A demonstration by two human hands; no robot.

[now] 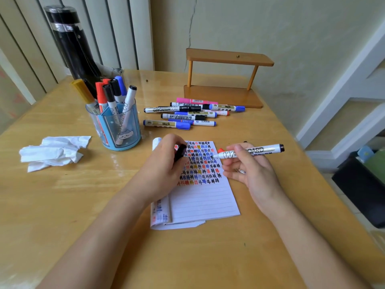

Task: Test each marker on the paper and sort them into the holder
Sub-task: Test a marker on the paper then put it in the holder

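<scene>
Our right hand [248, 167] pinched the uncapped whiteboard marker [245, 152], tip over the scribbled paper [204, 201]. Our left hand [166, 163] curled round what looked like its black cap [180, 152]. The blue holder [118, 130] stood nearby, several markers [108, 94] upright inside.

The table [62, 205] is lacquered wood, glossy, with reflections behind the holder [116, 130]. The holder is smooth, translucent blue plastic. Right of the holder, the loose markers [183, 116] have smooth, printed plastic barrels. Front-right of it, the paper [204, 201] is matt and lined; there too, the cap [180, 152] is glossy black plastic and the marker [260, 150] white plastic. Left of it, the tissue [52, 152] is soft, crumpled and matt. Behind-right, the shelf [225, 94] is smooth, satin brown. Behind it, the bottle [70, 44] is glossy black with a shiny metallic band.
</scene>
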